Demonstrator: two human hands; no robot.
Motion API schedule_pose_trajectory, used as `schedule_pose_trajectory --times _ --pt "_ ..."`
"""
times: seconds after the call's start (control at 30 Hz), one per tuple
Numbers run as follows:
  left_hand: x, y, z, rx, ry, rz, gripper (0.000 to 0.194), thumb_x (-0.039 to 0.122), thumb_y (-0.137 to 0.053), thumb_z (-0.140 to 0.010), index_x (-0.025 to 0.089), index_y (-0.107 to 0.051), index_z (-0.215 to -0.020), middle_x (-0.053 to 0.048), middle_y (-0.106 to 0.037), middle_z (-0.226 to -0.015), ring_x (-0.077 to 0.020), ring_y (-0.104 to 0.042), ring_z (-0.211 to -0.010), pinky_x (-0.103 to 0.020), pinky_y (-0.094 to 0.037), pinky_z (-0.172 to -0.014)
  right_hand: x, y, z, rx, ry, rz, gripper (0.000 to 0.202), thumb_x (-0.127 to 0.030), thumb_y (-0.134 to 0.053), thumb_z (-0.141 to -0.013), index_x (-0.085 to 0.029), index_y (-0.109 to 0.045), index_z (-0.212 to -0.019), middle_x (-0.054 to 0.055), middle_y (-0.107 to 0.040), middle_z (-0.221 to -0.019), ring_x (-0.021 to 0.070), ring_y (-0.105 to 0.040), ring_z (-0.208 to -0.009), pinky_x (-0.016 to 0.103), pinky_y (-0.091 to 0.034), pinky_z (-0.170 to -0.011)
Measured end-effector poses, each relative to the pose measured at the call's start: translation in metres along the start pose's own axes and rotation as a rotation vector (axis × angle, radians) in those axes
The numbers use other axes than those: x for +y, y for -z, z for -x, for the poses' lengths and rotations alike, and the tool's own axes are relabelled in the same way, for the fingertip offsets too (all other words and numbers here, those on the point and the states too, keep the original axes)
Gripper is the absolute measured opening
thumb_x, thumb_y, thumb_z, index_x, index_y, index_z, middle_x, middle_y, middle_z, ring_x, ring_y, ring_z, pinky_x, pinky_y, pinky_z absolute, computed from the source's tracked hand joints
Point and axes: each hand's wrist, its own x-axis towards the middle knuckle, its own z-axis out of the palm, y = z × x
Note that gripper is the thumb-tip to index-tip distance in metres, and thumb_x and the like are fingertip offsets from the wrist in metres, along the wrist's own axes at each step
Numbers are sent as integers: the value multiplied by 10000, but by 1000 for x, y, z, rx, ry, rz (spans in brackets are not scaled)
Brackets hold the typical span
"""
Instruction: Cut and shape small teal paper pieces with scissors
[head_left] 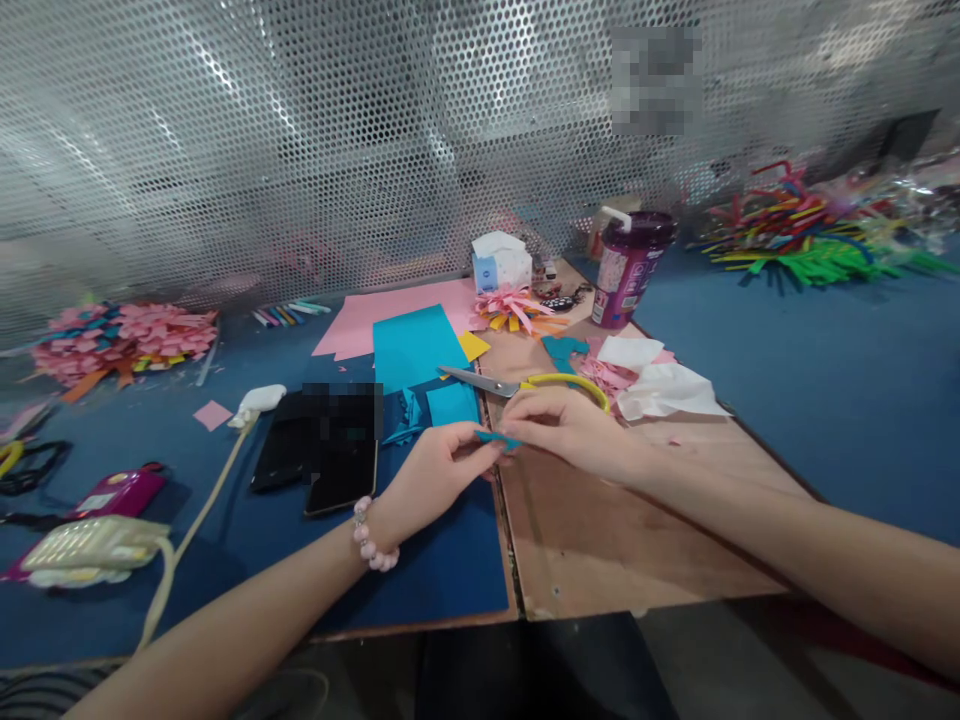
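Between the fingertips of both hands is a small piece of blue paper (496, 437), mostly covered by the fingers. My left hand (448, 462), with a pink bead bracelet (367, 535) at the wrist, pinches its left end. From the right, my right hand (564, 430) grips the other end with fingers bent. Just beyond the hands lie yellow-handled scissors (491, 382), blades apart and pointing left. Close to the left hand are a blue paper square (452, 404) and crumpled blue paper strips (406, 420). Behind them, a large blue sheet (416, 345) overlaps pink sheets (352, 322).
Two dark phones (346, 455) lie left, beside a white charger (259, 402) with its cable. A purple cup (630, 270) with a straw stands behind crumpled tissues (667, 390). A tissue pack (501, 268) sits at the back. Pink paper flowers (127, 340) lie far left; a perforated metal panel (300, 150) rises behind.
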Motion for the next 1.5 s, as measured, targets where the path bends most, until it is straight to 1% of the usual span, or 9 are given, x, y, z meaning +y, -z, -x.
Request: schedule_pose_trajectory --times 0.1,0.2,0.33,0.67,0.8,1.0,1.17,1.3,1.5 --pt "1 1 0 25 34 35 269 348 -542 -853 134 -686 -928 -74 -723 -876 -147 -640 -709 -267 -504 -702 -3 2 1 65 -36 13 247 -354 -532 -871 -173 -690 -813 41 -677 -854 147 -602 -803 290 -460 -738" --pt "1 2 1 25 41 56 293 372 -553 -847 136 -697 -945 -78 -727 -878 -147 -642 -707 -262 -505 -691 -4 4 2 44 -12 69 198 -328 -569 -849 -183 -702 -832 42 -675 -890 143 -604 -813 280 -463 -727" --pt "-1 2 0 22 35 110 313 381 -560 -844 143 -699 -993 -86 -725 -910 -152 -649 -741 -264 -512 -699 -2 4 4 17 131 222 169 -277 -558 -859 -195 -705 -845 36 -648 -917 120 -585 -777 256 -454 -665" --pt "-4 0 -1 49 39 290 283 348 -573 -839 138 -711 -968 -75 -715 -914 -153 -636 -771 -274 -531 -711 8 -10 5 240 459 480 130 -172 -548 -860 -163 -677 -855 53 -645 -862 126 -578 -768 261 -489 -672" --pt "-4 -2 -1 85 41 331 262 345 -584 -831 139 -716 -921 -60 -713 -871 -151 -634 -746 -280 -529 -711 7 -14 8 313 536 716 162 -171 -524 -881 -148 -680 -916 73 -657 -886 158 -592 -836 302 -500 -734" --pt "-2 -5 -1 92 72 432 276 358 -589 -822 135 -702 -939 -69 -711 -889 -177 -652 -783 -284 -526 -681 4 -15 14 294 596 973 210 -192 -488 -910 -134 -676 -984 87 -648 -884 185 -590 -851 324 -500 -726" --pt "-3 -5 0 109 55 369 273 361 -587 -825 142 -709 -932 -56 -710 -869 -169 -646 -785 -272 -526 -688 5 -15 10 343 542 784 156 -144 -525 -871 -143 -679 -894 76 -655 -880 162 -597 -841 288 -495 -732" --pt "-4 -3 0 118 57 313 268 356 -582 -831 144 -713 -929 -59 -708 -890 -155 -630 -769 -264 -525 -687 11 -14 6 317 499 597 126 -129 -545 -838 -165 -665 -847 50 -645 -860 127 -581 -767 255 -488 -679" --pt "-5 -3 -1 120 59 319 269 358 -578 -826 141 -713 -907 -64 -705 -854 -159 -631 -755 -271 -528 -678 12 -14 7 314 507 657 131 -139 -534 -851 -170 -658 -878 61 -657 -895 149 -594 -828 287 -497 -717"
